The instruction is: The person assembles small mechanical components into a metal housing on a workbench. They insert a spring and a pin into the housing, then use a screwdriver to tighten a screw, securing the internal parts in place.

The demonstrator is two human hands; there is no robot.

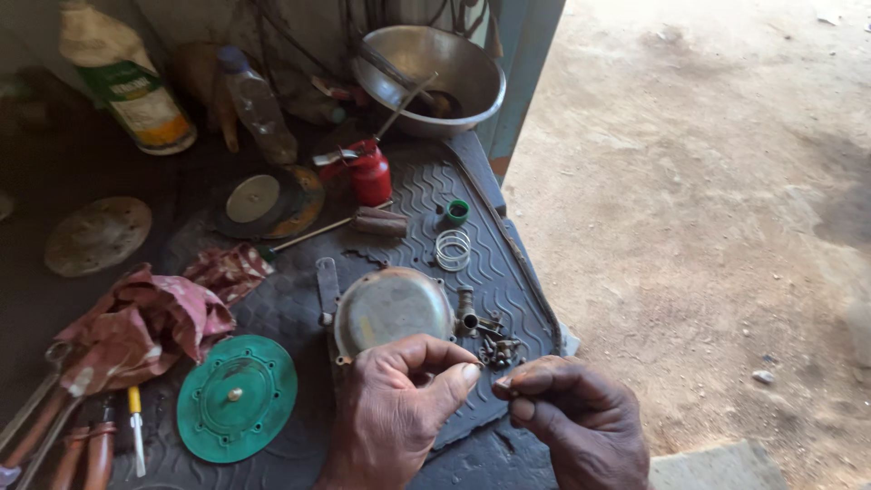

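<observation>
Black ribbed rubber mat (426, 195) on a workshop floor, two hands above it.
Left hand (399, 408) and right hand (572, 417) pinch fingertips together, whatever they hold too small to tell, beside one pile of small screws (497, 347); one round grey metal cover (392, 308), one green disc (237, 397).

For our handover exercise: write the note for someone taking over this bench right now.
Left hand and right hand: fingertips pinched together over the mat's front edge; anything between them is too small to tell.
Round metal cover lies just beyond the left hand, small screws heaped to its right.
Green diaphragm lies apart, left; spring further back.
Done: parts laid out separately. Left: cannot tell.
</observation>
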